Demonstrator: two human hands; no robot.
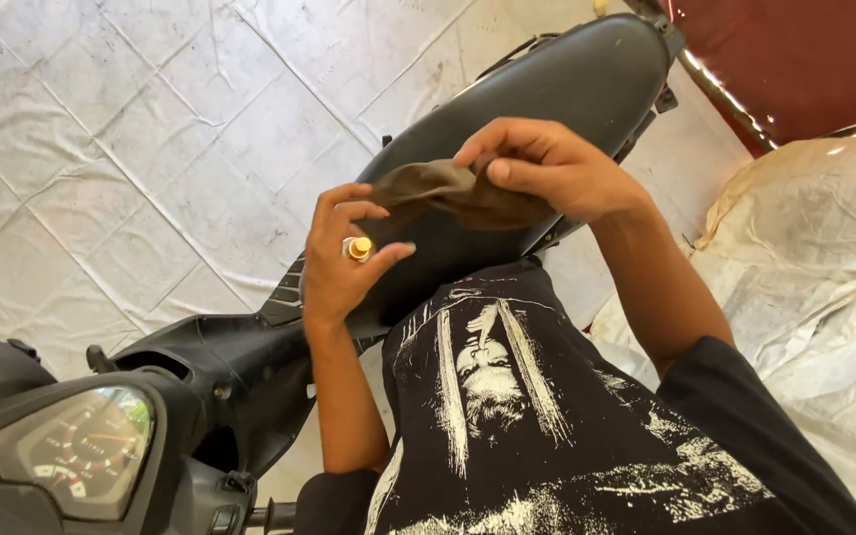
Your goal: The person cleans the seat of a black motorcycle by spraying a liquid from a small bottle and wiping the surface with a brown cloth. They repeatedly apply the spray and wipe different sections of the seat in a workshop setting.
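Note:
My left hand (341, 256) holds a small bottle with a yellow tip (358, 248) between fingers and thumb, and its fingertips also pinch one end of a brown cloth (453, 193). My right hand (545, 168) grips the other end of the cloth, bunched under its fingers. Both hands hover over the black seat (587, 79) of a scooter, near the seat's front part.
The scooter's speedometer (76, 451) and black handlebar cover sit at the lower left. A creased white tarp (131, 149) covers the floor. A dusty pale sheet (824, 258) lies over something at the right, below a dark red wall (804, 59).

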